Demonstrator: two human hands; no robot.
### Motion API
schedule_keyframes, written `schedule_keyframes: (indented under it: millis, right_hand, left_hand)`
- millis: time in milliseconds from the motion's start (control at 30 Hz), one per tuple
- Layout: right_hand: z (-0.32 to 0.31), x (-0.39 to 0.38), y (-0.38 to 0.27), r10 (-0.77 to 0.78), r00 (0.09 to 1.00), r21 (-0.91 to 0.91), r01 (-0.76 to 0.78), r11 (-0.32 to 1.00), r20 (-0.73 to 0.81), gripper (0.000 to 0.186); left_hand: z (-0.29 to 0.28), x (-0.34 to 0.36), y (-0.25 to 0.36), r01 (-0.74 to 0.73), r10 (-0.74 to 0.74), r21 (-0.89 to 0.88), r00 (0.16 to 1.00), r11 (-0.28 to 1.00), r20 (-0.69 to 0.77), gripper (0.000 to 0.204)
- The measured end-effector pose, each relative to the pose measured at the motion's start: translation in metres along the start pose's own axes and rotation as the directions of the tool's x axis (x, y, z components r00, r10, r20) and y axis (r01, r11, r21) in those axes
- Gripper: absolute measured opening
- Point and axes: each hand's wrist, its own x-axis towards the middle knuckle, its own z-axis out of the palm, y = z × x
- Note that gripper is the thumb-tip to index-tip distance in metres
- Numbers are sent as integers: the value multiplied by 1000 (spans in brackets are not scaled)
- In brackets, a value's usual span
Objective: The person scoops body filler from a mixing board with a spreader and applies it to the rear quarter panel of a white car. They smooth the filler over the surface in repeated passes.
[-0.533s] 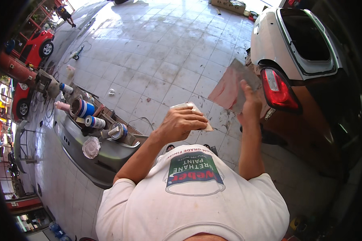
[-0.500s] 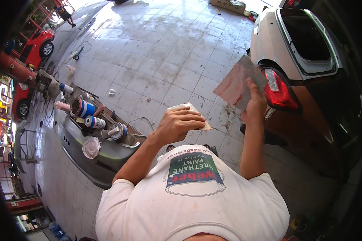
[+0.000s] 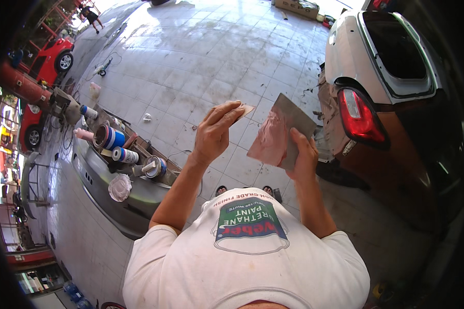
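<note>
My left hand (image 3: 215, 130) is closed on a small, flat, pale putty spreader (image 3: 248, 109), whose edge pokes out past the fingertips. Most of the spreader is hidden behind the fingers. My right hand (image 3: 305, 157) grips a flat grey plate (image 3: 300, 117) by its near right side, thumb on top. Pink body filler (image 3: 271, 135) is smeared over the left part of the plate. The plate is tilted, and a gap separates it from the spreader.
At right stands a car with a red tail light (image 3: 362, 116). On the left, a grey bumper (image 3: 95, 188) lies beside a tray holding several paint cans (image 3: 110, 137). A crumpled white cover (image 3: 120, 187) rests on the bumper. A person (image 3: 91, 17) and red cars (image 3: 56, 56) are farther off.
My left hand has risen and turned, with the spreader now pointing toward the plate. My right hand has brought the plate left and nearer to me, away from the tail light.
</note>
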Motion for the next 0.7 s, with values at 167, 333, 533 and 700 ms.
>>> schedule_keyframes:
  millis: [167, 333, 533, 700]
  right_hand:
    - [7, 18, -19, -120, 984, -56, 114, 992, -129, 29]
    - [-17, 6, -22, -168, 984, -440, 179, 880, 64, 29]
    - [30, -13, -7, -395, 777, -661, 627, 412, 491, 34]
    - [-4, 29, -12, -288, 948, -388, 217, 896, -134, 37]
  left_hand:
    - [-1, -8, 61, -186, 205, -127, 966, 974, 157, 49]
    - [-32, -17, 3, 62, -49, -98, 990, 993, 135, 37]
    - [-4, 12, 45, 2, 24, -267, 995, 964, 92, 31]
    - [-4, -31, 55, -14, 73, -210, 958, 978, 278, 29]
